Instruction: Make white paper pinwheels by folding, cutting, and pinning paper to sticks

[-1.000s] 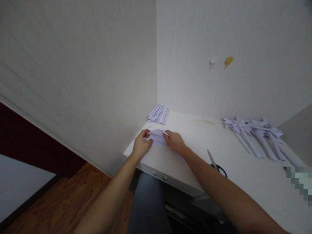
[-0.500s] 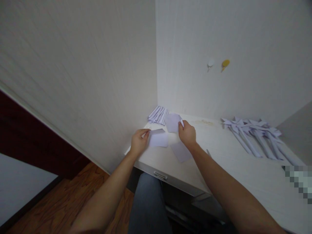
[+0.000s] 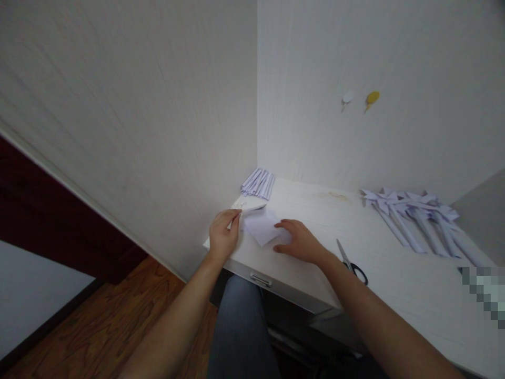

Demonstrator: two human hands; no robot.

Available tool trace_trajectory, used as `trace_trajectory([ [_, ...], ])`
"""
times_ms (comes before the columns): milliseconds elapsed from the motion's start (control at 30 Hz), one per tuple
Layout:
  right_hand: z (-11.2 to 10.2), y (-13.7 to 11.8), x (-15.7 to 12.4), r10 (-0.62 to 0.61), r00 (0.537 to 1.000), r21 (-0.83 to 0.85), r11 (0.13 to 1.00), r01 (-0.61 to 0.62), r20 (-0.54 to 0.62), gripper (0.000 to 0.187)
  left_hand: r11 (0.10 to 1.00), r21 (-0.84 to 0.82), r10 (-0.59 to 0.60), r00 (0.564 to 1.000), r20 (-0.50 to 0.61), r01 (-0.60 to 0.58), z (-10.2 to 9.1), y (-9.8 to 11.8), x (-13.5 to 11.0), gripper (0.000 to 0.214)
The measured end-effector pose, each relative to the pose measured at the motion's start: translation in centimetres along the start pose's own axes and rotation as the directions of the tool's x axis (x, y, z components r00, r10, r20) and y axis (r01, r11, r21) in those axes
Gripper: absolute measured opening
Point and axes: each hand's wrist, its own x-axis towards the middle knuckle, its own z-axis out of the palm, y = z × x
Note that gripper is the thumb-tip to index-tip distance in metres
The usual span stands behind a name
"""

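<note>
Paper sheet (image 3: 261, 227) between left hand (image 3: 223, 237), right hand (image 3: 302, 243).

Nothing readable here, honestly. The paper (image 3: 261, 226) looks plain with no print that I can make out, and the scissors (image 3: 350, 262) right of the paper are too small to show any brand.

Our left hand (image 3: 221, 237) sits close against the side wall (image 3: 165, 173), so we have no room further left, and a stack of folded strips (image 3: 258, 183) fills the corner beyond it. Between the hands lies only the paper (image 3: 262, 225). Just right of our right hand (image 3: 300, 243) lie the scissors (image 3: 351, 260), then bare worktop (image 3: 315, 210) opens up to the folded paper pile (image 3: 414, 218) far right.
</note>
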Motion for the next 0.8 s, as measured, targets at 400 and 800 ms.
trace_trajectory([
  [400,-2.4,2.3,0.9,0.442,0.897,-0.093,0.893,-0.440,0.005,0.096,0.966,0.002,0.252,0.943,0.216,-0.259,1.5,1.0,-2.3,0.022],
  [800,-3.9,4.8,2.4,0.430,0.890,0.065,0.894,-0.443,0.152,0.029,0.931,-0.167,-0.341,0.936,-0.083,0.324,1.8,0.8,0.0,0.025],
])
